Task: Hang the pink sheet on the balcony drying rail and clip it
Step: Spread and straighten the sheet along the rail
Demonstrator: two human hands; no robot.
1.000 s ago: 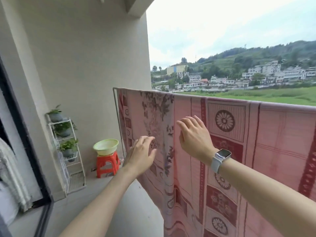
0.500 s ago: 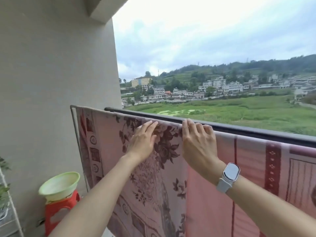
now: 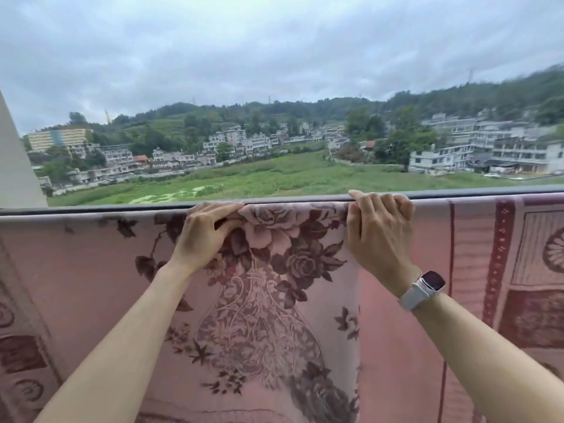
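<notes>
The pink sheet [image 3: 91,270], printed with dark red roses and a vase, hangs over the drying rail and fills the lower half of the view. The dark grey balcony rail [image 3: 122,207] runs across just behind its top fold. My left hand [image 3: 203,236] pinches the sheet's top edge left of centre. To its right, my right hand [image 3: 377,232], with a white watch on the wrist, grips the same top edge, fingers curled over the fold. No clip is in sight.
A pale wall edge [image 3: 15,166] stands at the far left. Beyond the rail lie a green field, white buildings and wooded hills under a cloudy sky.
Both hands rose from the sheet's face to its top edge and closed on it. My view swung right and up, so the plant rack, stool and basin left the frame.
</notes>
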